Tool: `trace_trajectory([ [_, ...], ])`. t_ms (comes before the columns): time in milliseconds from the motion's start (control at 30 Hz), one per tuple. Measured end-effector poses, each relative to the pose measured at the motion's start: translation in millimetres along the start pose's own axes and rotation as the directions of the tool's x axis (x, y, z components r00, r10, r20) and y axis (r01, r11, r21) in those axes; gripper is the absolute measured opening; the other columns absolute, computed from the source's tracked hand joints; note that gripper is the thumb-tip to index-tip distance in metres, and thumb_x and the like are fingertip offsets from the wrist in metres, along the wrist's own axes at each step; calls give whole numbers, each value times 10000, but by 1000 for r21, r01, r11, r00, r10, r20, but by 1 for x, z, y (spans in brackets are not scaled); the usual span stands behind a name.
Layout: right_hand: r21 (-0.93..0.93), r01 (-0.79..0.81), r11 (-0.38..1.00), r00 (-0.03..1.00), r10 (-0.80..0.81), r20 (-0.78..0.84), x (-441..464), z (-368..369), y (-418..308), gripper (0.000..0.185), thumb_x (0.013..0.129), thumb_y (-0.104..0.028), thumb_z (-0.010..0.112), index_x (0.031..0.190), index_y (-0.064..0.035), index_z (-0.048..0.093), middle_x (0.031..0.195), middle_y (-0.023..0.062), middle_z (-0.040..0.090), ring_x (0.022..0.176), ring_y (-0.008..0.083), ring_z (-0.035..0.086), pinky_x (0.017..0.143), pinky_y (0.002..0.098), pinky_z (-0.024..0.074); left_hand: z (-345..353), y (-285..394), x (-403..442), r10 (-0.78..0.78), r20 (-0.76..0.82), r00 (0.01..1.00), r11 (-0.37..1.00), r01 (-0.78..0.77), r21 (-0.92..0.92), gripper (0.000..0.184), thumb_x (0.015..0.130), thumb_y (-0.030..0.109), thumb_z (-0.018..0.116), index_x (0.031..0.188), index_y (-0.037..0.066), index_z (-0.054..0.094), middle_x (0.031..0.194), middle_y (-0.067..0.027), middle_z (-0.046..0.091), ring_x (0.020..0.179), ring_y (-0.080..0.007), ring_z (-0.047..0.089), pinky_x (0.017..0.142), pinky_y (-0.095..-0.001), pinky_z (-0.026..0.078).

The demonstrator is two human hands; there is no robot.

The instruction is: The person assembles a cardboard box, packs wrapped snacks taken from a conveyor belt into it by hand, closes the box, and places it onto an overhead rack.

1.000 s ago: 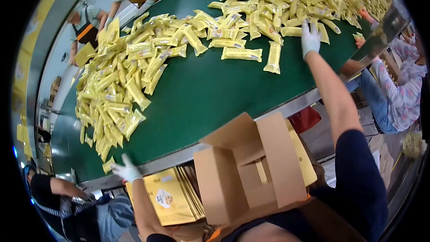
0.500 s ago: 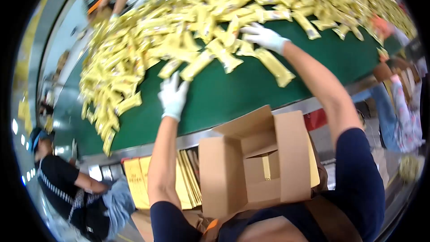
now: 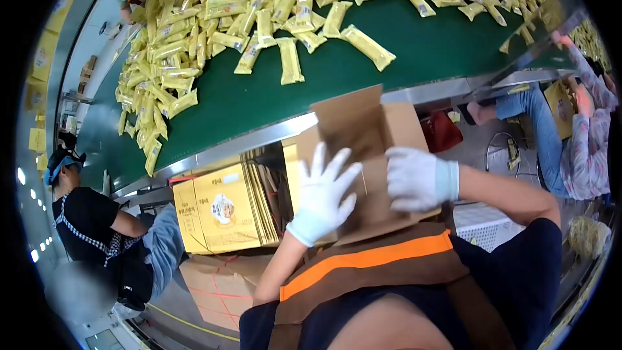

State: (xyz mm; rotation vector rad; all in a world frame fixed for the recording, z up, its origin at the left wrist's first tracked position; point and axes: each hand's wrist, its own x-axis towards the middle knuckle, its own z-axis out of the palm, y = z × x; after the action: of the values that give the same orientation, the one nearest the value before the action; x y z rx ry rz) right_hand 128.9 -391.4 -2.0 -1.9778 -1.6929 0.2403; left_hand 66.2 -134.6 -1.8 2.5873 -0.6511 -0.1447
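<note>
An open brown cardboard box [image 3: 403, 126] stands upright against my front, at the near edge of the green belt. My left hand [image 3: 326, 196], in a white glove, is spread open over the box's left side. On the other side my right hand [image 3: 421, 180], also gloved, has its fingers curled over the box's right flap. The gloves and forearms hide part of the opening. Beyond the box, yellow snack packets [image 3: 290, 59] lie on the belt, away from both hands.
The green conveyor belt [image 3: 227, 123] carries a large packet heap along its far side. Flattened yellow cartons [image 3: 223, 210] are stacked left of the box. A white basket [image 3: 483, 223] sits at right. One person [image 3: 97, 227] is at left, another [image 3: 586, 149] at right.
Both hands have drawn back from the packets on the belt to the cardboard box. Several packets near the hands lie differently, and the view has tilted downward.
</note>
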Motion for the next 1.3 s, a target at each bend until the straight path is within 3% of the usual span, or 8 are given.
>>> trace_trajectory([
  [167,156,-55,986,996,64,-54,0,-10,-6,249,835,-311,632,708,-97,612,724,65,585,790,280,577,1038,494,375,0,1,-1,-5,52,999,1000,4,26,511,796,145,592,1306,173,602,1475,-106,448,1421,-512,213,1106,-674,198],
  [300,406,-286,868,901,388,-196,25,-67,53,162,882,-208,627,805,-68,656,775,60,621,801,224,613,859,375,496,-27,-53,21,-296,-50,954,779,211,-590,474,870,170,602,1330,67,560,1392,-183,519,1334,-384,441,1117,-444,337],
  [433,334,-621,709,607,704,-368,65,-138,237,402,944,-338,590,1180,-16,628,1170,141,636,1109,232,589,965,311,449,-67,-160,120,-282,-591,756,957,264,-119,610,864,345,691,1381,69,520,1463,-233,432,1341,-403,405,1111,-405,342],
  [633,53,-934,353,329,908,-259,215,-104,302,901,756,-697,608,1506,-253,378,1443,229,458,1355,356,441,1102,429,375,-48,-241,237,-608,-359,709,750,661,36,762,801,712,545,1410,256,503,1471,-112,458,1364,-336,394,1087,-644,178],
  [833,-161,-639,752,763,647,-3,165,-102,289,716,753,-491,642,1417,-288,468,1204,225,588,1123,396,592,942,427,490,-18,-220,187,-172,-419,891,939,277,204,352,853,278,641,1204,256,638,1351,-98,528,1276,-314,465,1053,-665,219],
  [900,-510,-550,662,834,471,-288,124,-97,297,690,781,-440,624,1432,-285,452,1220,201,603,1130,366,587,960,421,469,-19,-194,174,-80,-506,859,911,269,312,296,863,197,618,1152,234,672,1382,-115,507,1310,-346,432,1037,-672,232],
  [1033,-264,-691,673,706,550,-445,59,-132,229,621,812,-396,631,1378,-172,509,1350,161,535,1265,344,498,1048,450,404,-43,-138,156,-114,-484,867,992,125,-10,343,862,255,673,1146,62,668,1045,-126,675,941,-302,634,822,-369,501],
  [1300,-361,-523,772,849,437,-296,-19,-66,171,369,698,-283,754,985,-102,610,953,110,608,997,318,584,1001,431,435,-13,-120,164,-44,-208,977,973,89,214,526,772,196,705,1264,62,578,931,-94,573,863,-308,593,753,-414,506],
])
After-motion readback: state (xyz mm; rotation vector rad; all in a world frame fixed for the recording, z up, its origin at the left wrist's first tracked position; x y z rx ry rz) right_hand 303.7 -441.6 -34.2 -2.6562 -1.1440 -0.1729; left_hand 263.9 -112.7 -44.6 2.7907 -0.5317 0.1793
